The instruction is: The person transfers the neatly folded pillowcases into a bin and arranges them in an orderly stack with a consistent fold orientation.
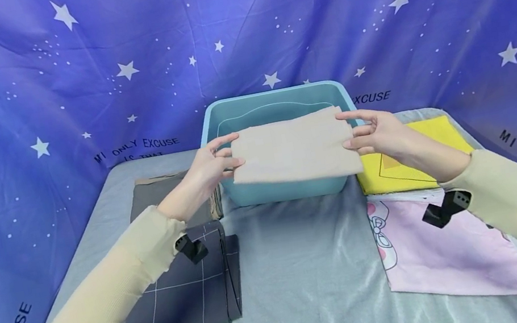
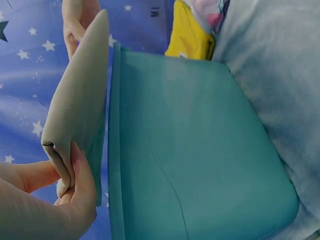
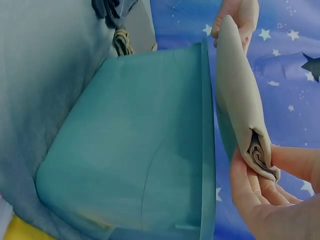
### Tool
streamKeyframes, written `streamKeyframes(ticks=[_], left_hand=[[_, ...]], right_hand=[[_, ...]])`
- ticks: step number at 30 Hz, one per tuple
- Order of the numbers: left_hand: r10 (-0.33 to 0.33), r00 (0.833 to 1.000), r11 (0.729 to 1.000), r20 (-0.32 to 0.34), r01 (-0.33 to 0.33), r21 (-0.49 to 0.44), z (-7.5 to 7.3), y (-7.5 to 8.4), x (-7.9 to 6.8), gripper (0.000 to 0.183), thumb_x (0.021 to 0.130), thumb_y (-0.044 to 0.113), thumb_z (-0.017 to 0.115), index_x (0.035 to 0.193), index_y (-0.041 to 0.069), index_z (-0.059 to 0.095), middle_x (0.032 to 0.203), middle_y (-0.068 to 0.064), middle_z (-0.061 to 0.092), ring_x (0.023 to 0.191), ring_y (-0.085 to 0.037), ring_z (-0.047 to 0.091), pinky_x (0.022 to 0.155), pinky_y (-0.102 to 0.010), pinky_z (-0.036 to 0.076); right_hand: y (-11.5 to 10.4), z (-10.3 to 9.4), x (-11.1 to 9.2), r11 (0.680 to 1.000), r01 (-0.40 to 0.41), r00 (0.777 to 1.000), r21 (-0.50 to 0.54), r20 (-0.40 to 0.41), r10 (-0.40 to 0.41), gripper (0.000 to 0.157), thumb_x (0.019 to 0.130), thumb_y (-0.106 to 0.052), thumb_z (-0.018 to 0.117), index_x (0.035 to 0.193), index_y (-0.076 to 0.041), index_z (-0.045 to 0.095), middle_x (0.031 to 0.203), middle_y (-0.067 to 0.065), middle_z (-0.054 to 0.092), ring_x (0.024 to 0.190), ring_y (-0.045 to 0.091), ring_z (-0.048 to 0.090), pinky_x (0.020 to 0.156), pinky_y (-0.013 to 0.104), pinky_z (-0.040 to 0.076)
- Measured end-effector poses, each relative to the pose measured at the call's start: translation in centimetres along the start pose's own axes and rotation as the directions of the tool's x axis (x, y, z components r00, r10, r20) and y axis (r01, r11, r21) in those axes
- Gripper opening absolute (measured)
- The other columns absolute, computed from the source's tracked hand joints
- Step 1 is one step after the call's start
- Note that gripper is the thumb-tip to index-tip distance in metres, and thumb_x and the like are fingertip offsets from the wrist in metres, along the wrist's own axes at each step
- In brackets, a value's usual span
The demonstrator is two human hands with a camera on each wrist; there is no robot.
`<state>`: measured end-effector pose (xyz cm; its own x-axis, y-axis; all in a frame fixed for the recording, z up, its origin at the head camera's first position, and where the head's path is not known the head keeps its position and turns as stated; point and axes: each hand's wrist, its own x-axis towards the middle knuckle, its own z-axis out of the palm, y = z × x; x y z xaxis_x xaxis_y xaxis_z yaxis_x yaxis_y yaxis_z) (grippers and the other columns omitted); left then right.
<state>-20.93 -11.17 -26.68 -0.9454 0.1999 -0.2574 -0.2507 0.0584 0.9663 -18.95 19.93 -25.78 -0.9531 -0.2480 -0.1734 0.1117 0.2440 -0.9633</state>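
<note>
A folded beige cloth hangs level in front of and above the opening of a teal plastic bin. My left hand pinches its left end between thumb and fingers. At the opposite end my right hand grips it the same way. From the right wrist view, the end of the cloth shows rolled layers between the thumb and fingers. The bin's wall stands beside the cloth in the left wrist view. What lies at the bottom of the bin is hidden.
At left lie a folded dark grey cloth and a navy checked one. To the right are a folded yellow cloth and a pink printed one. A pale blue-grey cover lies underneath; a starry blue curtain hangs behind.
</note>
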Motion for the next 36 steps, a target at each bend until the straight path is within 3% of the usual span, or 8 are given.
streamKeyframes(ticks=[4,8,11,14,18,22,26,36], left_hand=[[-0.021,0.999,1.0,-0.039,0.021,-0.001,0.2,0.3,1.1,0.058,0.08,-0.008,0.057,0.129,0.02,0.045,0.108,-0.013,0.058,0.085,-0.019,0.058,0.08,-0.037,0.047],[-0.037,0.997,0.999,-0.064,0.037,0.002,0.4,0.8,1.8,0.057,0.08,-0.009,0.056,0.128,0.02,0.046,0.105,-0.012,0.058,0.084,-0.019,0.057,0.081,-0.037,0.046],[-0.033,0.997,0.999,-0.068,0.034,0.014,0.4,1.1,2.3,0.057,0.08,-0.009,0.056,0.129,0.019,0.045,0.103,-0.012,0.058,0.083,-0.019,0.057,0.081,-0.037,0.047],[-0.025,0.997,0.998,-0.072,0.028,0.047,0.5,1.4,2.7,0.057,0.081,-0.008,0.056,0.129,0.019,0.044,0.104,-0.012,0.058,0.083,-0.018,0.058,0.08,-0.035,0.048],[-0.022,0.997,0.997,-0.077,0.027,0.069,0.7,1.7,3.3,0.057,0.081,-0.007,0.056,0.13,0.019,0.044,0.102,-0.011,0.058,0.08,-0.018,0.057,0.078,-0.033,0.048],[-0.017,0.997,0.997,-0.075,0.022,0.068,1.1,1.9,4.0,0.057,0.081,-0.008,0.055,0.13,0.018,0.043,0.087,-0.007,0.055,0.071,-0.016,0.055,0.072,-0.03,0.048],[-0.013,0.996,0.997,-0.087,0.02,0.077,1.2,2.2,4.6,0.058,0.081,-0.009,0.054,0.131,0.017,0.042,0.072,-0.004,0.046,0.066,-0.015,0.051,0.066,-0.026,0.047],[0.021,0.989,0.979,-0.149,0.01,0.203,1.1,2.5,5.5,0.055,0.081,-0.006,0.056,0.129,0.019,0.045,0.073,-0.003,0.049,0.069,-0.015,0.049,0.06,-0.025,0.042]], right_hand=[[-0.4,-0.2,0.9,1.0,-0.023,0.999,-0.019,-0.042,0.022,0.067,0.079,-0.008,0.066,0.137,-0.014,0.033,0.086,-0.007,0.064,0.079,0.007,0.062,0.071,0.024,0.05],[-0.7,-0.5,1.7,0.998,-0.046,0.998,-0.044,-0.049,0.044,0.067,0.079,-0.008,0.066,0.137,-0.015,0.033,0.085,-0.008,0.064,0.077,0.007,0.063,0.058,0.018,0.048],[-0.9,-0.7,2.1,0.993,-0.062,0.997,-0.1,-0.055,0.057,0.067,0.079,-0.011,0.066,0.137,-0.017,0.033,0.088,-0.008,0.064,0.077,0.007,0.063,0.043,0.017,0.035],[-1.0,-1.0,2.5,0.984,-0.074,0.996,-0.163,-0.061,0.065,0.066,0.08,-0.017,0.066,0.137,-0.02,0.033,0.094,-0.005,0.062,0.079,0.006,0.063,0.038,0.021,0.024],[-1.0,-1.3,3.1,0.982,-0.061,0.997,-0.179,-0.051,0.052,0.065,0.081,-0.017,0.064,0.138,-0.019,0.032,0.103,0.003,0.061,0.084,0.006,0.061,0.057,0.02,0.048],[-1.2,-1.7,3.7,0.981,-0.056,0.998,-0.186,-0.04,0.049,0.066,0.083,-0.016,0.062,0.139,-0.017,0.029,0.112,0.012,0.055,0.091,0.009,0.058,0.084,0.033,0.046],[-1.5,-1.9,4.2,0.978,-0.067,0.998,-0.2,-0.034,0.061,0.065,0.084,-0.016,0.06,0.14,-0.017,0.027,0.118,0.016,0.05,0.098,0.015,0.054,0.089,0.037,0.042],[-2.1,-1.8,5.8,0.968,-0.086,0.996,-0.236,-0.059,0.074,0.062,0.085,-0.011,0.059,0.139,-0.015,0.028,0.118,0.017,0.051,0.085,0.009,0.058,0.086,0.038,0.044]])
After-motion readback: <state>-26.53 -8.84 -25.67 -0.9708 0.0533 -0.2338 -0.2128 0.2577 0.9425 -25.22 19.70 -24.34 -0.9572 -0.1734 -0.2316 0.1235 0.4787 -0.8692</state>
